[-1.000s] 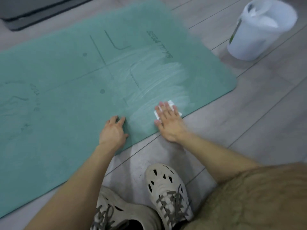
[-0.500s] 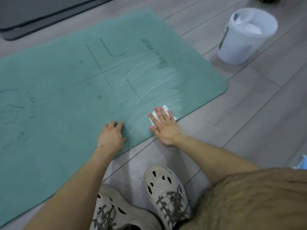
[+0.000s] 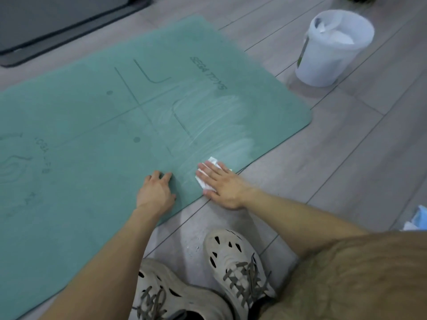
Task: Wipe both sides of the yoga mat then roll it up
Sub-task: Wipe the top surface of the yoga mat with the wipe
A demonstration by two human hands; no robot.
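Yoga mat [image 3: 92, 135] is lying flat on the floor [image 3: 346, 158], filling the frame's left and centre. I am wiping its upper side: my right hand [image 3: 221, 183], fingers straight, is pressing a white wipe [image 3: 212, 161] at the near edge; my left hand [image 3: 154, 192], fingers relaxed, is bracing the mat. Next, I judge, the dry left stretch is needing strokes.

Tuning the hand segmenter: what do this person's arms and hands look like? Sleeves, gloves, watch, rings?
The left hand and right hand are both bare, with no gloves and no ring, watch or band visible. The left forearm and right forearm are uncovered as far as the view shows. No sleeve and no markings show.
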